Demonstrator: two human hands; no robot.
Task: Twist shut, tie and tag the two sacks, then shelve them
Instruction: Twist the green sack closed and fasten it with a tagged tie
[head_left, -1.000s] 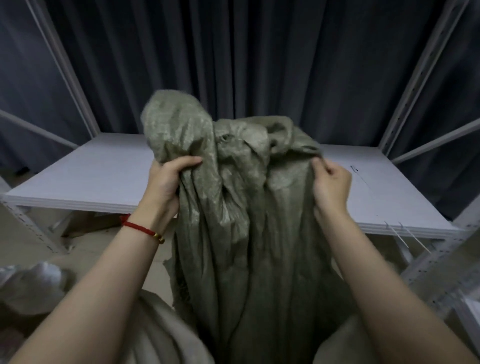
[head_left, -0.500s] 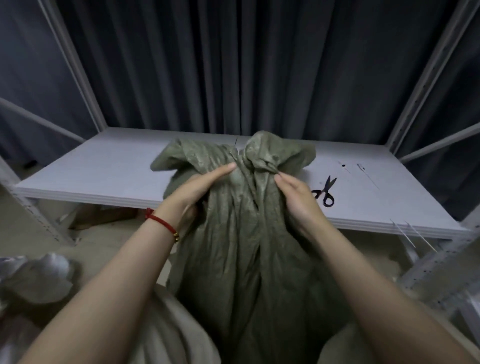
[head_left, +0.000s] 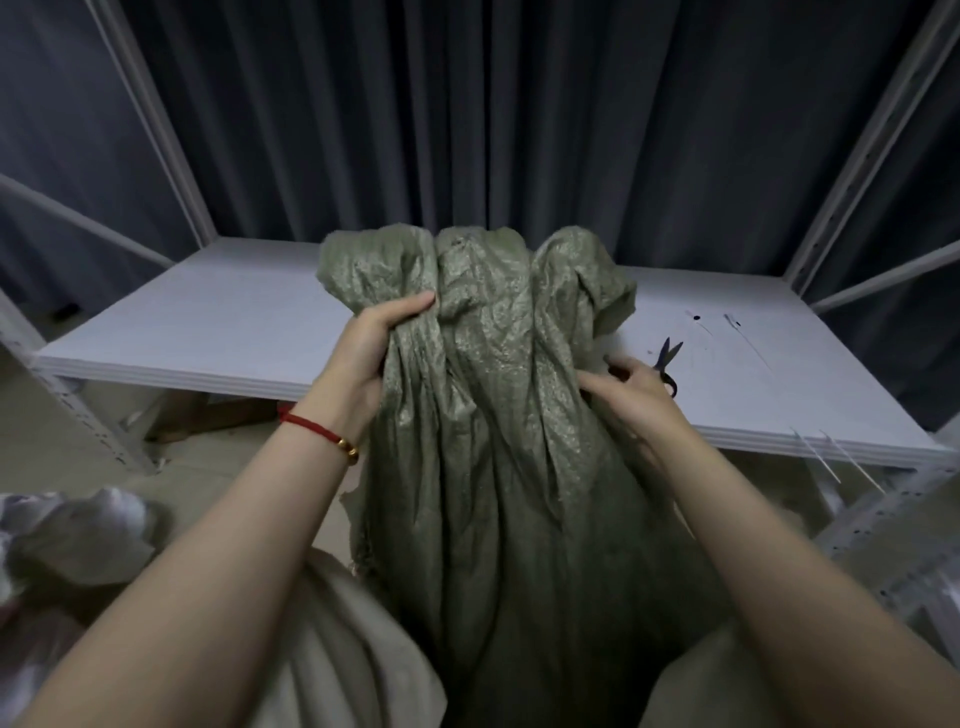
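My left hand (head_left: 371, 353) grips the olive-green woven plastic sack (head_left: 493, 426) just under its bunched top, with the fingers curled into the gathered cloth and the thumb across the front. My right hand (head_left: 636, 387) pinches a fold on the opposite side, fingers closed on the weave. The sack stands upright between both hands. Just beyond the right fingers (head_left: 623, 371), dark-handled metal scissors (head_left: 668, 358) lie on the flat white shelf board (head_left: 208, 322).
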